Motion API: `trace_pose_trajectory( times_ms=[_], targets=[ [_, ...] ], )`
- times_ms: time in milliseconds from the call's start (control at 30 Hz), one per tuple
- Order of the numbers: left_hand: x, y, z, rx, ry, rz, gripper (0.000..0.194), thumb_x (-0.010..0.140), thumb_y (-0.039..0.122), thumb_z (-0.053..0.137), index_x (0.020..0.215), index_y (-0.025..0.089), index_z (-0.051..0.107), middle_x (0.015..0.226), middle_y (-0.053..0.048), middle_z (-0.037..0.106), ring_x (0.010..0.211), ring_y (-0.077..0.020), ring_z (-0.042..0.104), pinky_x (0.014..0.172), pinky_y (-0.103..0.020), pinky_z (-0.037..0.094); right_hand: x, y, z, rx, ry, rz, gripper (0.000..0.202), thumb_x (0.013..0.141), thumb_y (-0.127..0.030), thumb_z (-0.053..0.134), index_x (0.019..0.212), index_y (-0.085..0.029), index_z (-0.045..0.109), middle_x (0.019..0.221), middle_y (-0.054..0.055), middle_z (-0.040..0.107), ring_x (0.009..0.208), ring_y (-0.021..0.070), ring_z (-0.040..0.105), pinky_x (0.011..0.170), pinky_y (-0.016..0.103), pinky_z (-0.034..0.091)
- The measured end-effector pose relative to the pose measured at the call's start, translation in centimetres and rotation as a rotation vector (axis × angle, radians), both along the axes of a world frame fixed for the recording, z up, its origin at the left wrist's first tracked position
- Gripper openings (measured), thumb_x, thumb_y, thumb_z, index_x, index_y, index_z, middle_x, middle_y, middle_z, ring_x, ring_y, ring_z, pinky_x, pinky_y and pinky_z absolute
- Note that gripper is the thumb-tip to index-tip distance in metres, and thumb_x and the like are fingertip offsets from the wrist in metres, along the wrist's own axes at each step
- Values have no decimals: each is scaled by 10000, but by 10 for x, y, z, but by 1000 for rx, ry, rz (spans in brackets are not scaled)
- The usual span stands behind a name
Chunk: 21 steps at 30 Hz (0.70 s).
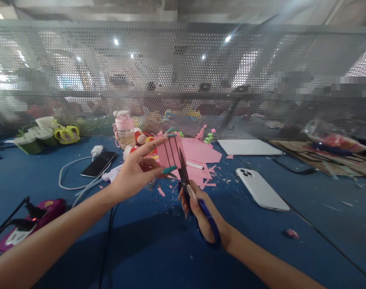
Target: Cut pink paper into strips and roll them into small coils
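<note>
A small piece of pink paper (164, 154) with dark lines across it is pinched in my left hand (134, 168), between the thumb and fingers. My right hand (205, 206) is closed round the blue handles of a pair of scissors (185, 176). The blades point up and away from me and lie at the paper's right part, slightly apart. Whether they are cutting into it I cannot tell. Behind the hands lie pink sheets (197, 150) and pink scraps (161, 192), with a white pen (195, 165) on top.
On the left are a purple power strip (55, 208), a black phone (98, 163), a charger (97, 150) and a pink-lidded bottle (124, 127). To the right lie a white phone (262, 188) and white paper (250, 147). A perforated metal screen (183, 72) borders the blue table (158, 249).
</note>
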State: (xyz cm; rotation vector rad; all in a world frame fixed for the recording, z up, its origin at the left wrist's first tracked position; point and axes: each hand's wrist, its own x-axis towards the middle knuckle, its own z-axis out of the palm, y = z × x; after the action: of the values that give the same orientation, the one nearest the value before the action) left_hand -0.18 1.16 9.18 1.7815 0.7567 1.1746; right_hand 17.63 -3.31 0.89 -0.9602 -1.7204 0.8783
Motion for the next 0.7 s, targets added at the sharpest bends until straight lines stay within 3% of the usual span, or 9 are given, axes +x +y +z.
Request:
trace_pose_trajectory(
  times_ms=[700],
  targets=[
    [-1, 0, -2, 20, 4, 8, 647, 662, 179, 709, 1264, 201, 472, 806, -16, 640, 551, -93, 569, 498, -217, 510, -1, -1, 2, -10, 11, -9, 472, 830, -666, 273, 810, -216, 413, 627, -11, 474, 502, 129, 455, 473, 258, 406]
  ],
)
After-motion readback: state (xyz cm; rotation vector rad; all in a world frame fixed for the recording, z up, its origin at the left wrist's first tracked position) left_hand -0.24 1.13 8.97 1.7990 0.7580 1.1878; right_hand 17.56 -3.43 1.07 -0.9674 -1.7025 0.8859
